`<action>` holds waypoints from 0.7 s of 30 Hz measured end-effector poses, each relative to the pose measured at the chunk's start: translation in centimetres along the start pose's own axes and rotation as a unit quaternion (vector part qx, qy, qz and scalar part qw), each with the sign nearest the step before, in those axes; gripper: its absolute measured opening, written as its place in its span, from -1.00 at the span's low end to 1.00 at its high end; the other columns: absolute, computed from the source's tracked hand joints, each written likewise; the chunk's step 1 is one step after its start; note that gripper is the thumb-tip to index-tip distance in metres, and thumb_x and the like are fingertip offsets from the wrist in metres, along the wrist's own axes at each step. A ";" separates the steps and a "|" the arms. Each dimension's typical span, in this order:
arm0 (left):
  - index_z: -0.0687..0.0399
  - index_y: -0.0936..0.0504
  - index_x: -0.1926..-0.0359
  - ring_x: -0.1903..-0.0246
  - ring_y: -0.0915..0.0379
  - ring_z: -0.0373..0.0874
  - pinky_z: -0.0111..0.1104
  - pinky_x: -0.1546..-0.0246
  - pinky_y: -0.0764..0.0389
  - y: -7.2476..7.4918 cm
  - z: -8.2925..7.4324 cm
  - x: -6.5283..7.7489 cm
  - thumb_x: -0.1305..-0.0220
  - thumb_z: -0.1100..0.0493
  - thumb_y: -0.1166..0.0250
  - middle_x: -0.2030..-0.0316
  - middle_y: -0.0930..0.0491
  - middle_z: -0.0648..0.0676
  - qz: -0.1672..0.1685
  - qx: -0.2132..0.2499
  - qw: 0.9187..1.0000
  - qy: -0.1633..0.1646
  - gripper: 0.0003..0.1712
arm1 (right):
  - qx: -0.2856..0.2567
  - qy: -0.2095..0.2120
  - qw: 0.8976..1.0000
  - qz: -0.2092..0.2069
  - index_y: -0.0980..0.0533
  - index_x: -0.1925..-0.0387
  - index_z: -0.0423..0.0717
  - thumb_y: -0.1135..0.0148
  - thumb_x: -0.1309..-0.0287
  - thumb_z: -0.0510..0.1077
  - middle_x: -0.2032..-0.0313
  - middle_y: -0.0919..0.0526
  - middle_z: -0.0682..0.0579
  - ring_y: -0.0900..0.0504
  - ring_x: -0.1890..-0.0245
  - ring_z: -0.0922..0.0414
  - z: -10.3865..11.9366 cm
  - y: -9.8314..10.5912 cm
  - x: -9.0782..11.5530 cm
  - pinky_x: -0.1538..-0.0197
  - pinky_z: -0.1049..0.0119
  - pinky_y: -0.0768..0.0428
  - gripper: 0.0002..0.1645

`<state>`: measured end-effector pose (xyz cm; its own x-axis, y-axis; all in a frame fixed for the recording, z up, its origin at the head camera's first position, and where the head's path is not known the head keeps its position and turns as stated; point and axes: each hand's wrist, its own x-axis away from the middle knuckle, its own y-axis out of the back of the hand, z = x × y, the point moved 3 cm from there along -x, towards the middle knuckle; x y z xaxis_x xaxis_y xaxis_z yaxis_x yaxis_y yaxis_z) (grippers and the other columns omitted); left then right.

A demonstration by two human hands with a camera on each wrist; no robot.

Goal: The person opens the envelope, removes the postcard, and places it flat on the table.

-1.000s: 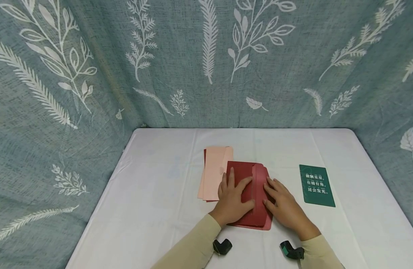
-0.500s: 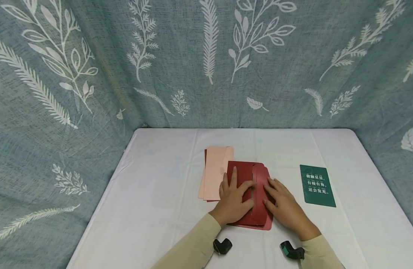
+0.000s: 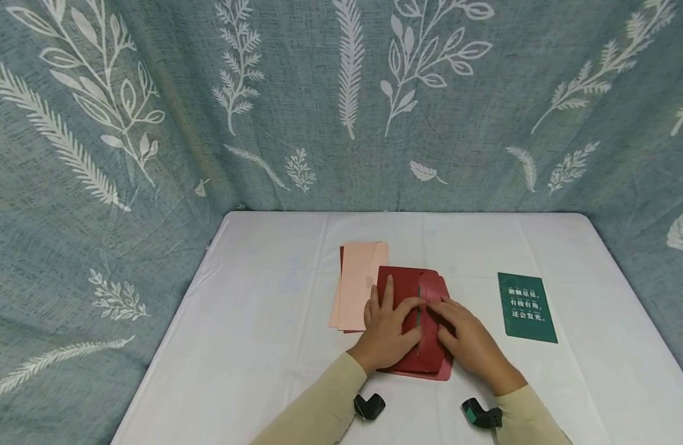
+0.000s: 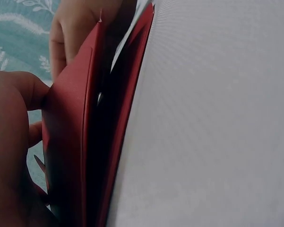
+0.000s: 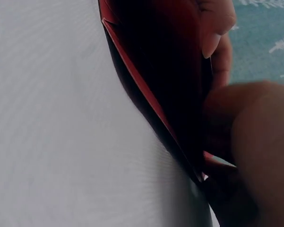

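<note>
A dark red envelope [image 3: 405, 361] with a lighter red flap [image 3: 434, 285] along its right side lies in front of me. A thin green strip [image 3: 418, 319] shows along the flap's edge. My left hand [image 3: 387, 334] rests on the envelope with fingers spread, its index finger and thumb touching near the flap. From the right, my right hand [image 3: 475, 340] holds the envelope at the flap, fingertips over it. In the left wrist view, the envelope's layers [image 4: 68, 99] stand apart with a dark gap between. The right wrist view shows a red inner edge [image 5: 146, 90]; some fingertips are hidden there.
Pink envelopes [image 3: 356, 284] lie stacked behind to the left, with a red edge showing beneath. A green card [image 3: 527, 307] with white writing lies to the right. All this is on a white-covered table [image 3: 263, 358], with a patterned curtain [image 3: 319, 99] behind.
My right fingertips have moved left from the envelope's edge onto the flap. The left index finger has shifted slightly right. A green strip now shows at the flap's edge.
</note>
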<state>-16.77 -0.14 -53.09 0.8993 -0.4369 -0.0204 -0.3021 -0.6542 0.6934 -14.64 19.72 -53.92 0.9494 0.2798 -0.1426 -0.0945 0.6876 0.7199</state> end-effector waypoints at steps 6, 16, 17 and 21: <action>-0.35 -0.51 -0.50 -0.64 0.55 0.44 0.35 -0.51 0.25 -0.1 0.0 0.0 -0.31 0.00 -0.10 -0.75 0.33 0.21 0.000 -0.001 1.000 0.003 -0.30 | -0.020 0.020 1.000 0.003 -0.47 -0.50 -0.24 -0.33 -0.52 -0.19 -0.39 -0.53 -0.23 -0.35 -0.47 -0.30 0.1 -0.2 -0.2 -0.41 -0.37 -0.36 -0.38; -0.34 -0.48 -0.51 -0.63 0.56 0.46 0.39 -0.50 0.26 -0.2 0.1 0.1 -0.44 -0.08 -0.11 -0.74 0.32 0.26 0.000 -0.002 1.000 0.001 -0.37 | 0.010 0.031 0.999 -0.005 -0.53 -0.50 -0.11 -0.45 -0.44 -0.05 -0.08 -0.55 0.01 -0.42 -0.26 -0.21 -0.2 -0.5 -0.9 -0.25 -0.27 -0.43 -0.31; -0.35 -0.48 -0.52 -0.63 0.56 0.46 0.39 -0.49 0.26 -0.2 0.1 0.1 -0.46 -0.09 -0.10 -0.74 0.32 0.26 0.001 -0.002 1.000 0.000 -0.38 | 0.013 0.027 1.000 -0.004 -0.55 -0.48 -0.10 -0.46 -0.43 -0.04 -0.04 -0.53 0.04 -0.42 -0.23 -0.19 -0.2 -0.4 -1.1 -0.22 -0.24 -0.43 -0.32; -0.35 -0.48 -0.51 -0.64 0.56 0.45 0.39 -0.50 0.26 -0.2 0.1 0.0 -0.49 -0.11 -0.09 -0.74 0.31 0.24 0.002 -0.004 1.000 0.002 -0.39 | 0.022 0.014 1.000 -0.001 -0.59 -0.45 -0.12 -0.51 -0.38 -0.01 -0.03 -0.50 0.00 -0.39 -0.19 -0.19 -0.3 -0.4 -1.7 -0.17 -0.24 -0.40 -0.32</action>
<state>-16.76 -0.07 -53.35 0.8992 -0.4373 -0.0153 -0.3033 -0.6480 0.6986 -16.31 19.21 -54.17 0.9409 0.2967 -0.1631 -0.0778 0.6584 0.7487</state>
